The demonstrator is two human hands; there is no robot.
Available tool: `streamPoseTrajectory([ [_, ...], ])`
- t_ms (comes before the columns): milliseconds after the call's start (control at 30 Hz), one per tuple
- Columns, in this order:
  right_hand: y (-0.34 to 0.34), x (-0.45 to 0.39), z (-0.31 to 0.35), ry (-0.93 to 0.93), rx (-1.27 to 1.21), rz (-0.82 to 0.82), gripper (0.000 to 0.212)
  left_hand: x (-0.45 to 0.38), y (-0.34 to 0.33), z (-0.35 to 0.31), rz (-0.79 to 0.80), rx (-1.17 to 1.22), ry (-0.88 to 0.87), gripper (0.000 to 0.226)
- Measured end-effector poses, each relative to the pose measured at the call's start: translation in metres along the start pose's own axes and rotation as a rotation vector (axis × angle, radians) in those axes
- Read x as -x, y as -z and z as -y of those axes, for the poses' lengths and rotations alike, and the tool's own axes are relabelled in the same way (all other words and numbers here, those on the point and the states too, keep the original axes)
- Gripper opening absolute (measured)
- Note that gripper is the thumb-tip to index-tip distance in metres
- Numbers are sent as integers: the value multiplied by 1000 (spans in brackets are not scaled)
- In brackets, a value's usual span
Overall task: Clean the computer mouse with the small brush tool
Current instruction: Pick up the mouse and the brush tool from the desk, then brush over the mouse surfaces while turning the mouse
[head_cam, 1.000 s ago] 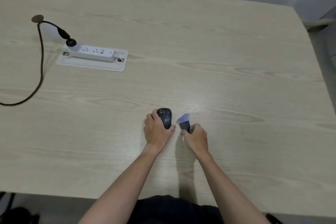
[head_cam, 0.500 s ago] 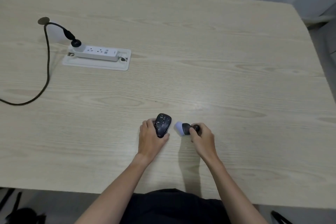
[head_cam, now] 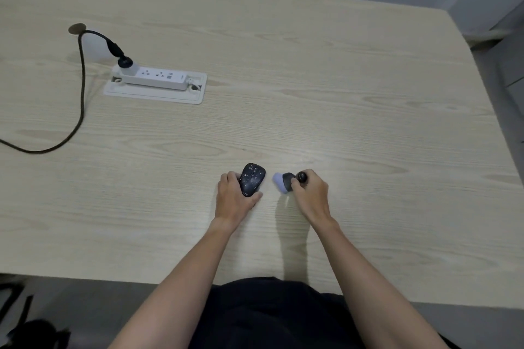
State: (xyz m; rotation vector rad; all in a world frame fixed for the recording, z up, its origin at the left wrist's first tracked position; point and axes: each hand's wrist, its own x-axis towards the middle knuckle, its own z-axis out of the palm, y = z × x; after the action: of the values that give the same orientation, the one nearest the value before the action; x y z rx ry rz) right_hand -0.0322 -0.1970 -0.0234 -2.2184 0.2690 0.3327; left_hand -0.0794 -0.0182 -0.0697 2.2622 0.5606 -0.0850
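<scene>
One speckled black computer mouse [head_cam: 251, 179] lay on the worktop [head_cam: 340, 99], the left hand [head_cam: 236, 199] gripping it, fingers curled round its sides. At its three o'clock, just apart, the right hand [head_cam: 311, 193] clamped one small brush tool [head_cam: 286, 183], pale bristles toward the mouse. One power strip [head_cam: 158, 78] sat at ten o'clock, with one cable [head_cam: 80, 93].

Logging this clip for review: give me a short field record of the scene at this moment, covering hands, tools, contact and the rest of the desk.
left hand: left hand grips the mouse on the table
mouse: dark, covered in pale specks
right hand: right hand holds the small brush
brush: pale bristle head points toward the mouse
brush contact: apart from the mouse, a gap shows
other: white power strip with black cable plugged in
</scene>
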Motion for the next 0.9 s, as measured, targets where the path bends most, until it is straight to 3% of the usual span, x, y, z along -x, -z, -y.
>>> streamPoseTrajectory([
  [200,4,21,6,30,-146,-11,21,15,-6,-1,-32,-5,-12,63],
  [367,10,36,13,82,4,-9,17,22,-7,-5,0,-27,-25,60],
  [533,8,30,14,48,-105,72,17,28,-5,-1,57,-19,-47,59],
  [667,12,26,2,77,96,66,16,27,-2,2,89,19,-38,60],
  [767,17,25,-1,89,197,-1,26,26,-1,0,93,27,-33,61],
  [900,13,24,7,30,-66,132,32,26,-2,2,111,43,-21,62],
])
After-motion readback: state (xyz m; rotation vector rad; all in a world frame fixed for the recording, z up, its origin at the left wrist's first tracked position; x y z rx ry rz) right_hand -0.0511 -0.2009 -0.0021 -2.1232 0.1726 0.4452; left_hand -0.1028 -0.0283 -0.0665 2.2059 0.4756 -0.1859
